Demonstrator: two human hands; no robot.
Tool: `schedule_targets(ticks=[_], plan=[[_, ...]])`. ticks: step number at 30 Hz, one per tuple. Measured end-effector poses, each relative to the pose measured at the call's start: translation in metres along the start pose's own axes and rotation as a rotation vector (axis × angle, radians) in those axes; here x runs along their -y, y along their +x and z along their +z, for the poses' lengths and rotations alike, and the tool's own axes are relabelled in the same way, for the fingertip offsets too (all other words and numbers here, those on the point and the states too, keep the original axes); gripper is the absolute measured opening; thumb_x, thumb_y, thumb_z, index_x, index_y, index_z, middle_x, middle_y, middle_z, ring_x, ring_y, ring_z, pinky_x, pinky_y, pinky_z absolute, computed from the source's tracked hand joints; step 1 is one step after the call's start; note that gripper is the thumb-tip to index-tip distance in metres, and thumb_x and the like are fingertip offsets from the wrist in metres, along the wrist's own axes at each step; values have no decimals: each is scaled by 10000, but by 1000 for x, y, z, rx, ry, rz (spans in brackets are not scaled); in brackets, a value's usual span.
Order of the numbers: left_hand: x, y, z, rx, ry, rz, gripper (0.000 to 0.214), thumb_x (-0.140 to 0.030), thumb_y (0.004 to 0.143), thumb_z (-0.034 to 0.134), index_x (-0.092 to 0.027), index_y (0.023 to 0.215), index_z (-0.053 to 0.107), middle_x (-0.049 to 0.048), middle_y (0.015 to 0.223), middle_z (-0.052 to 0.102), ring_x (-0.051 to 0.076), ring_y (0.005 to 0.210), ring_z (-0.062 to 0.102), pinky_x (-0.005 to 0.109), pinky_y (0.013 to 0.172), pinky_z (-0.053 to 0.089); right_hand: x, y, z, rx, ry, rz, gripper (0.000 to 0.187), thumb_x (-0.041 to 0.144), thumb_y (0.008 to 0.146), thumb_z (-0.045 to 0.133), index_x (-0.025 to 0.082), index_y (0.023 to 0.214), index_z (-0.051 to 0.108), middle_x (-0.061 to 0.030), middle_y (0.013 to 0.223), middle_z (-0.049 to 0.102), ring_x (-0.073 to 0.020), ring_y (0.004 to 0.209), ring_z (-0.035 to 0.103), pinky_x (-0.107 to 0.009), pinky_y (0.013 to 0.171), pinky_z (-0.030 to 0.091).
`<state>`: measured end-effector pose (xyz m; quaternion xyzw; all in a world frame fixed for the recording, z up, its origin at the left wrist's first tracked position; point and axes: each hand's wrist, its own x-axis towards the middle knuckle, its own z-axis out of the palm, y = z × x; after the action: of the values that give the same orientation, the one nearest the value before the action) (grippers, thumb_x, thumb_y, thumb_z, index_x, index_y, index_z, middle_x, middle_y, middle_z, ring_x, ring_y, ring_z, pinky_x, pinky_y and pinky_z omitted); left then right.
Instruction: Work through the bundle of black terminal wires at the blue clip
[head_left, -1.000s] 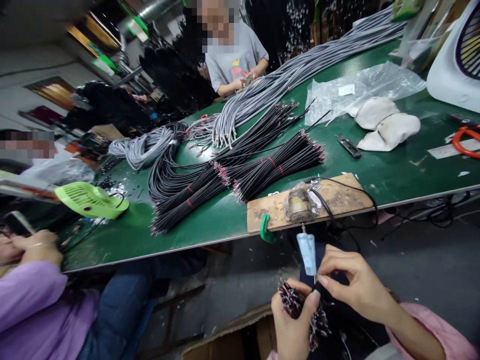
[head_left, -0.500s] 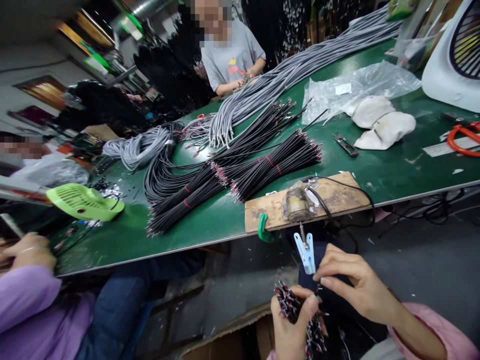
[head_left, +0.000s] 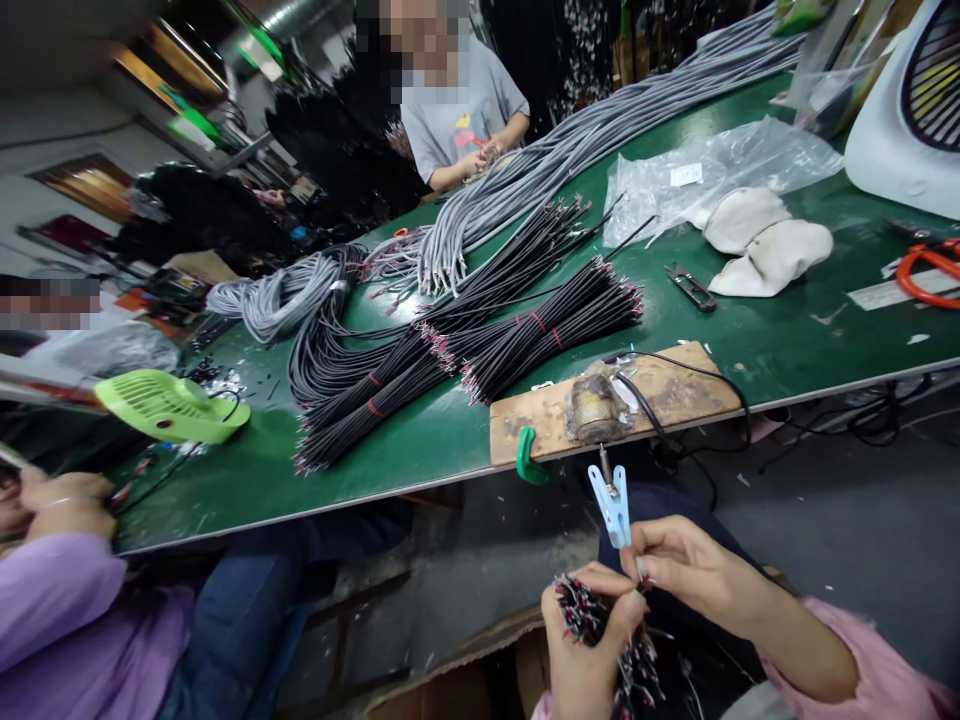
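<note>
My left hand (head_left: pixel 581 665) is wrapped round a bundle of thin black cables (head_left: pixel 579 610) whose stripped ends show red and white cores. Just right of its thumb, my right hand (head_left: pixel 694 575) pinches the end of one cable, fingertips close together. Directly above the fingertips a light-blue clothespin (head_left: pixel 613 508) hangs on the metal shaft of a small taped motor (head_left: pixel 596 408). That motor sits on a wooden board (head_left: pixel 690 385) at the table edge, beside a green clamp (head_left: pixel 529 458). The lower part of the bundle is partly hidden by my hands.
On the green table (head_left: pixel 420 450) lie tied black cable bundles (head_left: pixel 555 325), grey cables (head_left: pixel 570 150), a snipper (head_left: pixel 690 288), white gloves (head_left: pixel 769 245) and orange-handled scissors (head_left: pixel 926 275). A green fan (head_left: pixel 169 405) stands left. Two other people sit nearby. A cardboard box (head_left: pixel 457 680) is below.
My right hand has come down and in toward the bundle, its thumb and finger now closed on a cable end. My left hand keeps its hold, nearly in place.
</note>
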<state>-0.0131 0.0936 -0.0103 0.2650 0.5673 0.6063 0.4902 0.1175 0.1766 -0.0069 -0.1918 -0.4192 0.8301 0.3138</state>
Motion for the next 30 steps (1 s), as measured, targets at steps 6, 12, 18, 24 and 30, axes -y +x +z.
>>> schedule_targets(ticks=[6,12,18,24,30], plan=[[-23,12,0,103,170,319,46,-202,717,773,-225,678,769,12,588,684,158,572,629,248,591,495,0,35,7,-25,416,-6,425,499,776,747,102,928,740,-69,791,625,-102,631,475,-220,565,366],[-31,22,-1,84,186,336,58,-251,729,767,-214,684,765,27,613,694,171,571,635,271,598,505,1,47,14,-78,475,-78,395,491,812,715,102,868,743,-78,759,651,-120,662,560,-218,594,424],[-29,24,3,6,191,165,221,-363,699,788,-171,631,704,35,561,631,184,521,617,229,404,450,4,45,14,-121,435,-30,447,545,779,719,98,797,726,-68,718,640,-127,636,553,-230,586,428],[-29,16,1,-25,167,92,266,-397,675,805,-172,622,674,9,519,587,137,406,539,219,342,415,-11,34,-8,-212,315,-45,467,583,818,652,122,852,725,-40,687,598,-119,596,464,-239,542,368],[-7,3,-1,-95,82,-91,361,-465,657,814,-184,682,589,6,530,622,195,529,638,252,439,495,4,11,-12,-187,-340,-179,237,371,857,688,147,785,719,-45,753,636,-173,739,554,-306,701,418]])
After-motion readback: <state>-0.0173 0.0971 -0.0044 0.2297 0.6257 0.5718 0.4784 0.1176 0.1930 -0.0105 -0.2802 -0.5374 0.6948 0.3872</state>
